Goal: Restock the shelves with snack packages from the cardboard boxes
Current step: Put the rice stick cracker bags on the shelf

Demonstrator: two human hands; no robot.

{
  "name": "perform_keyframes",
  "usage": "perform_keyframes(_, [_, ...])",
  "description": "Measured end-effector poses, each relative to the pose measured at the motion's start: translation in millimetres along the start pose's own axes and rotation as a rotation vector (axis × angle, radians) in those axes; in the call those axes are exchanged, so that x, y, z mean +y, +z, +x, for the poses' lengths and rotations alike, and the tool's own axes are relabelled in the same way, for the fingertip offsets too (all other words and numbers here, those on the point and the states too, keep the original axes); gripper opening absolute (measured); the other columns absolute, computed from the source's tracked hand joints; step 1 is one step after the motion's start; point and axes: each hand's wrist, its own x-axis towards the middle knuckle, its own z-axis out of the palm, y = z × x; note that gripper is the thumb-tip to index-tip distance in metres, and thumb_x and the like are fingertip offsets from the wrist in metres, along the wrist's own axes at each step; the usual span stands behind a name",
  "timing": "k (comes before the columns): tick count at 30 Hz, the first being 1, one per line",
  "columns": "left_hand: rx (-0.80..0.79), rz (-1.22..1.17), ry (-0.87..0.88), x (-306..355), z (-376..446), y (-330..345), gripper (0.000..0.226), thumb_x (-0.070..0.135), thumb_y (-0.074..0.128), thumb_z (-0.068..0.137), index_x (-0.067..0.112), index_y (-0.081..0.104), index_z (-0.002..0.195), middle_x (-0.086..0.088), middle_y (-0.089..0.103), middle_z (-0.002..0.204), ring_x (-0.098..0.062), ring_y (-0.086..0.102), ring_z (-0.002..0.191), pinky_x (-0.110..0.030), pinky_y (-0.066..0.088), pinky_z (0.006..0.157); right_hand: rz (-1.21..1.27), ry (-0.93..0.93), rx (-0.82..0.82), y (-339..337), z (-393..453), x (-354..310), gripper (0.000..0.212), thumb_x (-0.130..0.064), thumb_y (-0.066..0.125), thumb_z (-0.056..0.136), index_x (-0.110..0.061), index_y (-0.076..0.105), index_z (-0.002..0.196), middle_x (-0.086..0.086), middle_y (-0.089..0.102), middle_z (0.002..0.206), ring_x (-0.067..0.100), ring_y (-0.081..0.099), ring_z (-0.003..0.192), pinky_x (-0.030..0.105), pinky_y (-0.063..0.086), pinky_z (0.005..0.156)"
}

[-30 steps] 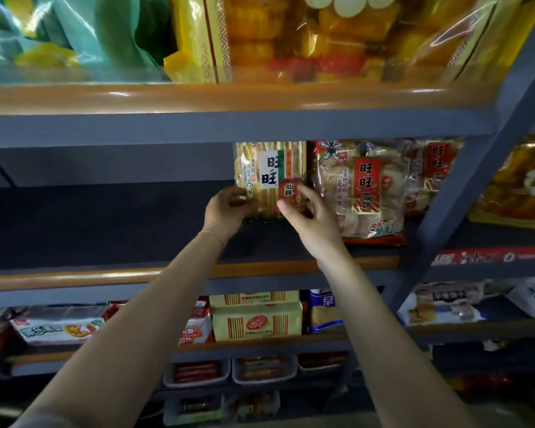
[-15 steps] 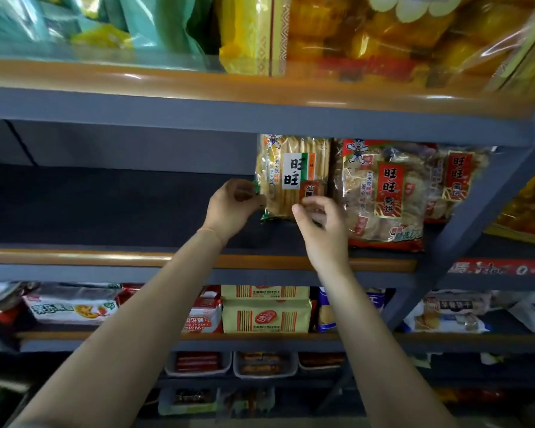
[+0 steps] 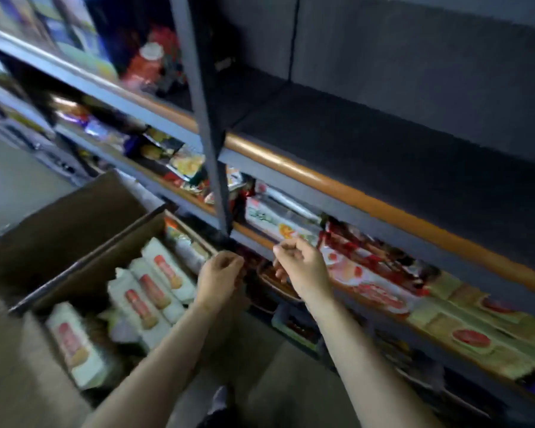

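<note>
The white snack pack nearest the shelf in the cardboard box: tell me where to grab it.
Take the white snack pack across its narrow width near the upper end, coming from above. It lies long and face up, its neighbours close alongside, the cardboard box open on top.

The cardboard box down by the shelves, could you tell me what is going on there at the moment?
A person is restocking snacks and, at this moment, holds nothing. The left hand and right hand hang with loosely curled fingers in front of the lower shelves, just to the right of the open cardboard box. The box holds several white biscuit packages standing in rows. The dark shelf above is bare in the part shown, while the shelf below it carries red snack packs.
</note>
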Motion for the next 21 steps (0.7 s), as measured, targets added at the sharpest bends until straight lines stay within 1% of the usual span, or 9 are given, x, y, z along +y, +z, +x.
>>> perform_keyframes(3, [0.057,-0.032,-0.172,-48,32,-73,0.024,0.014,0.061,0.097,0.020,0.072,0.077,-0.006,0.074,0.075,-0.022,0.066,0.066,-0.038,0.054,0.069,-0.079,0.178,-0.127,87,25,44,0.014,-0.014,0.062,0.097,-0.016,0.064,0.083,0.002,0.065,0.068,0.014,0.060,0.054,0.034,0.050,0.055])
perform_keyframes(5, [0.100,-0.038,-0.233,-78,48,-112,0.021,0.015,0.063,0.097,0.019,0.072,0.078,-0.010,0.075,0.081,-0.023,0.067,0.068,-0.031,0.052,0.063,-0.121,0.237,-0.159,135,38,64,0.013,-0.011,0.061,0.096,-0.016,0.064,0.085,0.002,0.066,0.073,0.016,0.063,0.060,0.038,0.054,0.058])
perform_keyframes(7, [0.142,-0.069,-0.301,-103,61,-140,0.017,0.014,0.065,0.097,0.013,0.071,0.081,-0.012,0.073,0.084,-0.016,0.065,0.059,-0.021,0.049,0.052,-0.136,0.279,-0.146,174,52,77,0.010,-0.008,0.060,0.095,-0.017,0.065,0.095,0.000,0.066,0.085,0.013,0.063,0.069,0.033,0.055,0.060])
perform_keyframes(9, [0.173,-0.102,-0.348,-126,69,-158,0.013,0.015,0.065,0.097,0.007,0.070,0.088,-0.012,0.070,0.082,-0.009,0.063,0.052,-0.016,0.046,0.045,-0.159,0.346,-0.151,204,75,99,0.019,-0.016,0.064,0.092,-0.020,0.063,0.110,-0.005,0.062,0.100,0.014,0.065,0.087,0.034,0.059,0.070])
perform_keyframes(11, [0.185,-0.120,-0.386,-144,75,-170,0.013,0.018,0.064,0.098,0.010,0.072,0.091,-0.010,0.073,0.082,-0.013,0.066,0.060,-0.022,0.049,0.049,-0.206,0.451,-0.167,222,110,151,0.038,-0.040,0.069,0.075,-0.033,0.061,0.111,-0.012,0.061,0.105,0.019,0.067,0.100,0.045,0.059,0.084])
perform_keyframes(13, [0.184,-0.165,-0.425,-158,77,-178,0.013,0.016,0.062,0.099,0.011,0.072,0.092,-0.009,0.073,0.082,-0.019,0.067,0.066,-0.025,0.052,0.053,-0.193,0.552,-0.109,237,127,167,0.040,-0.050,0.069,0.065,-0.029,0.060,0.098,-0.005,0.069,0.100,0.023,0.072,0.087,0.052,0.060,0.080])
perform_keyframes(15, [0.181,-0.200,-0.453,-167,78,-183,0.014,0.014,0.060,0.100,0.010,0.072,0.096,-0.010,0.073,0.083,-0.018,0.066,0.067,-0.025,0.055,0.059,-0.037,0.653,0.013,258,127,144,0.040,-0.033,0.070,0.086,-0.015,0.058,0.120,0.008,0.067,0.110,0.025,0.072,0.085,0.049,0.061,0.080])
perform_keyframes(17, [0.165,-0.226,-0.469,-173,80,-187,0.015,0.012,0.058,0.100,0.009,0.072,0.098,-0.009,0.073,0.084,-0.018,0.066,0.068,-0.025,0.056,0.063,0.080,0.695,0.102,271,129,132,0.043,-0.023,0.062,0.098,-0.013,0.047,0.137,0.013,0.059,0.122,0.029,0.072,0.093,0.041,0.061,0.074])
perform_keyframes(21, [0.130,-0.279,-0.491,-183,81,-196,0.016,0.014,0.056,0.101,0.012,0.072,0.099,-0.008,0.074,0.086,-0.019,0.067,0.071,-0.034,0.059,0.075,-0.070,0.599,0.151,284,122,118,0.014,-0.020,0.064,0.096,-0.017,0.056,0.107,0.013,0.067,0.107,0.027,0.073,0.084,0.032,0.061,0.064])
